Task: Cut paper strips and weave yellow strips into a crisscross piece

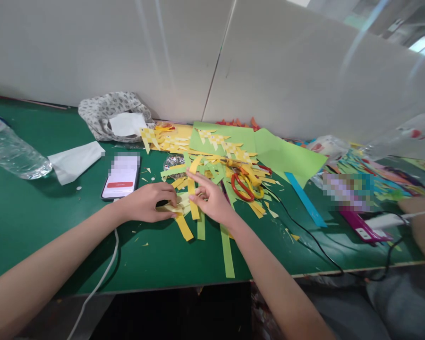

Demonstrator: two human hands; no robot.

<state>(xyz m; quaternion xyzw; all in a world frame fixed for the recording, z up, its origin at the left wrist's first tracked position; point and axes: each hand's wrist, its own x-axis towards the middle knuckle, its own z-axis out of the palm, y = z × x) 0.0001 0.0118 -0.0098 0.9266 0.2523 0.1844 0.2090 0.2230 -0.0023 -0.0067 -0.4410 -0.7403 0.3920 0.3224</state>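
My left hand [151,202] is closed with its fingertips on a pale yellow woven paper piece [181,202], just above the green table. A deeper yellow strip [184,227] sticks out below those fingers. In my right hand [212,200], thumb and fingers hold a yellow paper strip [194,208] that crosses the piece upright. Green strips [228,250] hang toward the table's front edge beneath my right wrist. Beyond the hands lies a heap of loose yellow and green strips, with red-handled scissors [241,187] and a yellow-handled tool [257,188] on it.
A phone [122,177] on a white cable lies left of my hands. Farther left are a tissue [78,160] and a water bottle [14,146]. Folded yellow paper fish shapes [230,145] lie on green sheets by the wall. At right are a blue strip [306,200], a black cord and another person's arm [423,226].
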